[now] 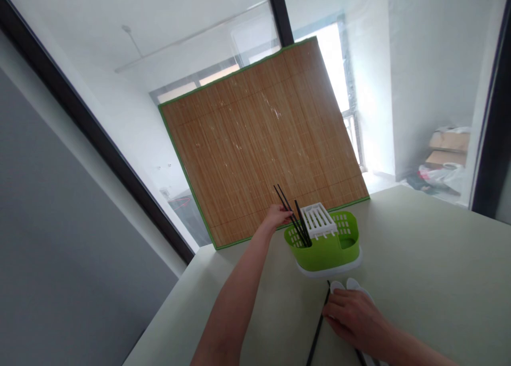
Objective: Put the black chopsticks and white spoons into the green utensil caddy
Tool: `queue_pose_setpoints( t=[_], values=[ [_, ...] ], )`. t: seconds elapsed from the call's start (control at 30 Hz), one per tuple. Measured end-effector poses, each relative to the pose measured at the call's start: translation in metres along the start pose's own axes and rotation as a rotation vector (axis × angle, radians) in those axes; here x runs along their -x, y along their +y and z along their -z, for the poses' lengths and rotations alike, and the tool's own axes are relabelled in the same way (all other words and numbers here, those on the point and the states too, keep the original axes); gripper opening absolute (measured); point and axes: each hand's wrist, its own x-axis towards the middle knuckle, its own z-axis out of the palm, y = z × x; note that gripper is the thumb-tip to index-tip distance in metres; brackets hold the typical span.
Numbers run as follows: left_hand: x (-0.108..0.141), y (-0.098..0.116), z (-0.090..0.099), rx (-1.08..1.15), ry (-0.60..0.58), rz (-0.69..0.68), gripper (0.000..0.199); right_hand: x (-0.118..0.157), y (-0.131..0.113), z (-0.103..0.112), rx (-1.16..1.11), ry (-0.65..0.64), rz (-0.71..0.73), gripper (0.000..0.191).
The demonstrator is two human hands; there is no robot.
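A green basket (329, 257) with a white base and a white slatted rack (318, 220) stands on the table, and several black chopsticks (303, 223) lean in its left compartment. My left hand (278, 216) is at the basket's left rim, fingers closed around thin black chopsticks that slant into it. In front of the basket, my right hand (353, 315) is closed over white spoons (337, 286), whose rounded ends show beyond the fingers. A black chopstick (318, 334) lies at its fingertips; whether it is gripped is unclear.
Behind the basket, a bamboo mat (263, 147) with green edging leans upright against a glass partition. The pale table (431, 249) extends to the right. Through the glass, cardboard boxes (449, 142) and plastic bags show at the right.
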Motion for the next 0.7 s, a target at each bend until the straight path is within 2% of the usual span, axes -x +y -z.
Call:
queue_pose_setpoints(
  t=[0.2, 0.47, 0.57, 0.7],
  values=[
    [0.000, -0.020, -0.020, -0.178, -0.169, 0.124, 0.014, -0.001, -0.001, 0.000, 0.014, -0.006, 0.001, 0.019],
    [-0.001, -0.021, -0.031, -0.333, -0.238, 0.151, 0.021, -0.001, 0.000, 0.001, 0.013, -0.001, -0.003, 0.016],
    [0.004, -0.017, -0.032, -0.420, -0.183, 0.097, 0.020, -0.001, -0.001, 0.001, 0.024, -0.008, -0.004, 0.015],
    [0.018, -0.005, -0.028, -0.538, 0.029, -0.048, 0.015, -0.001, 0.001, 0.000, 0.015, 0.015, -0.021, 0.018]
  ],
)
